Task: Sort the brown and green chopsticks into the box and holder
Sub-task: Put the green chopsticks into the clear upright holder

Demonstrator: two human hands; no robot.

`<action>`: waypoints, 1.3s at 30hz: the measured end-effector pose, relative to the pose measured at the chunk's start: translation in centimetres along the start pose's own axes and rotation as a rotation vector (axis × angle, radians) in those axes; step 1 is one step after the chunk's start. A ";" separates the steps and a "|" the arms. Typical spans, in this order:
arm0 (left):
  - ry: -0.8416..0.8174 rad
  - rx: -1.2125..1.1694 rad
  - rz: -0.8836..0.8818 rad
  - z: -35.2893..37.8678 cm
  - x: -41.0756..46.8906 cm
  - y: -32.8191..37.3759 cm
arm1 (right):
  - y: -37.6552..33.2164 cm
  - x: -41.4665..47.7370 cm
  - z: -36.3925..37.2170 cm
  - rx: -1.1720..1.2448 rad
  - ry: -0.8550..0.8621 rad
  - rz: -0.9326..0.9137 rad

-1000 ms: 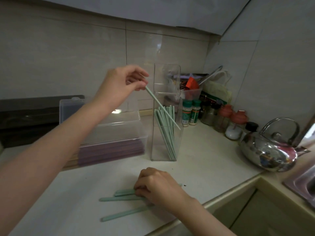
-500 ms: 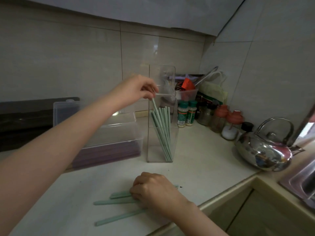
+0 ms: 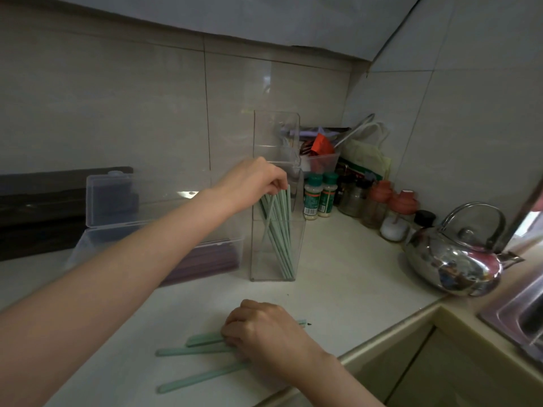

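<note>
A tall clear holder (image 3: 258, 259) stands mid-counter with several green chopsticks (image 3: 279, 230) leaning inside it. My left hand (image 3: 252, 180) is at the holder's top, its fingertips pinching the upper end of one green chopstick that reaches down inside. My right hand (image 3: 261, 330) lies curled over loose green chopsticks (image 3: 191, 351) on the counter near the front edge. Left of the holder sits a clear lidded box (image 3: 97, 230) holding dark brown chopsticks (image 3: 205, 259), its lid raised.
Spice jars (image 3: 320, 195), small bottles and a tub of clutter crowd the back corner. A shiny steel kettle (image 3: 452, 259) sits at the right, beside a sink edge (image 3: 517, 318). A dark stove (image 3: 44, 207) lies at the far left.
My left hand has lowered a green chopstick from a slant above the holder down into it. My right hand has stayed on the loose chopsticks.
</note>
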State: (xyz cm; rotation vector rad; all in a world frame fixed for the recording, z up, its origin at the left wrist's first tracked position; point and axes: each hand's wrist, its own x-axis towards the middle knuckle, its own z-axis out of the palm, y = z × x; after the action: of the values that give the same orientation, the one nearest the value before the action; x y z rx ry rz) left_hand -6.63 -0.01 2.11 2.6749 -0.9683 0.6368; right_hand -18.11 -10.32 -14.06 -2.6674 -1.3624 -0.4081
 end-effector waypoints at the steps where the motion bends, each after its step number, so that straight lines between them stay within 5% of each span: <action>1: 0.008 0.002 -0.007 0.2 0.0 -0.1 | 0.0 0.0 0.0 0.000 0.002 0.001; 12: -0.043 -0.329 -0.282 -0.2 0.8 -0.4 | 0.2 -0.1 0.1 0.003 0.002 0.014; 24: 0.036 0.332 -0.019 0.7 0.0 -0.1 | 0.0 0.0 -0.6 -0.111 -0.045 -0.065; 39: 0.032 0.304 0.090 1.3 -2.2 -0.2 | 0.3 0.1 -0.6 -0.266 0.015 -0.050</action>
State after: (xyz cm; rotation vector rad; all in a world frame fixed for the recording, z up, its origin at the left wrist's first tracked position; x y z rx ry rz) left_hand -7.66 0.92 -0.06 2.8812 -1.0639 0.9090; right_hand -17.98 -10.58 -13.43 -2.8341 -1.4659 -0.6559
